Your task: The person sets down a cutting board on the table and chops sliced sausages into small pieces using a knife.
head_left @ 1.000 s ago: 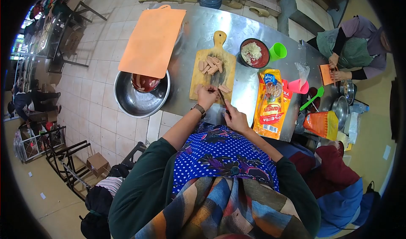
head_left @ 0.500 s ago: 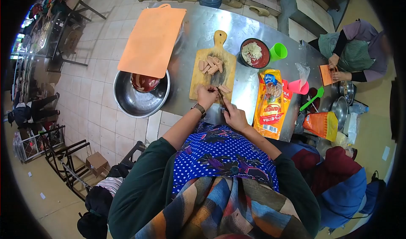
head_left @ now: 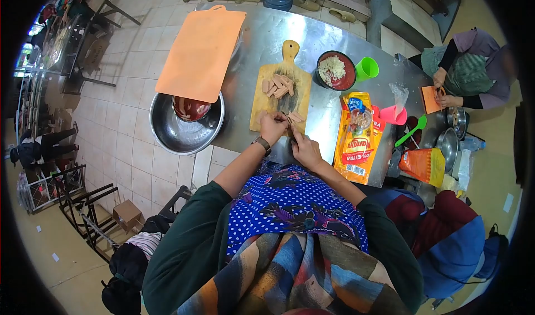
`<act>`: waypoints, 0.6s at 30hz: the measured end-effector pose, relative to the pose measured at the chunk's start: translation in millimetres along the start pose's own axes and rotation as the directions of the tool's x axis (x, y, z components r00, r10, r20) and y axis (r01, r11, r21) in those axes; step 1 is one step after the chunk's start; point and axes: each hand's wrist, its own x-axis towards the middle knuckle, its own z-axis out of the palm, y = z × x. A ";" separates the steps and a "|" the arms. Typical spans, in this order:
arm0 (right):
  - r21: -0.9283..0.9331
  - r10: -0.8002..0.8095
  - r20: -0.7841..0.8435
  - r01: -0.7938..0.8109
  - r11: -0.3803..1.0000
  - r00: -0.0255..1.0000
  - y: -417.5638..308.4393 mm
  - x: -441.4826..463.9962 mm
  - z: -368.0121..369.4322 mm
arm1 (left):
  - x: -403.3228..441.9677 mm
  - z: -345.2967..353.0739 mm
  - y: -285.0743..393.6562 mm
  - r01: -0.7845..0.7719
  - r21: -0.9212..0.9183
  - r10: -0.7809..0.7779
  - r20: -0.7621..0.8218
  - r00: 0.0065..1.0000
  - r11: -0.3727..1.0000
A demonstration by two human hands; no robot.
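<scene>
A wooden cutting board with a round handle lies in front of me, with a pile of pinkish-brown sausage slices at its middle. My left hand is closed at the board's near edge, its fingers bent downward; what they pinch is hidden. Close against it, my right hand grips a dark knife, mostly covered by the fingers, with the index finger stretched along it. A few more slices lie just beyond the fingertips, at the board's right side.
An orange cutting mat overlaps a steel bowl on the left. To the right are a bowl of chopped white pieces, a green cup, yellow packages and a pink cup. A co-worker works at the far right.
My right hand has moved slightly up and left toward my left hand, its index finger now straighter, and less of the knife shows. The left hand has barely moved.
</scene>
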 end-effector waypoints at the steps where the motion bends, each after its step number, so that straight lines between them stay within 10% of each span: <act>1: 0.003 -0.003 -0.006 0.003 1.000 1.000 -0.2 0.0 -0.1 | -3.5 1.4 1.5 -0.002 0.000 0.002 0.001 1.000 1.000; 3: 0.005 -0.006 -0.014 0.006 1.000 1.000 0.5 -0.4 -0.7 | -11.3 6.1 4.0 -0.205 0.207 0.226 -0.081 0.971 0.957; 18: 0.036 0.061 0.053 -0.063 0.997 0.997 9.4 -30.5 -4.1 | -13.3 14.2 4.0 -0.205 0.327 0.258 -0.127 0.958 0.922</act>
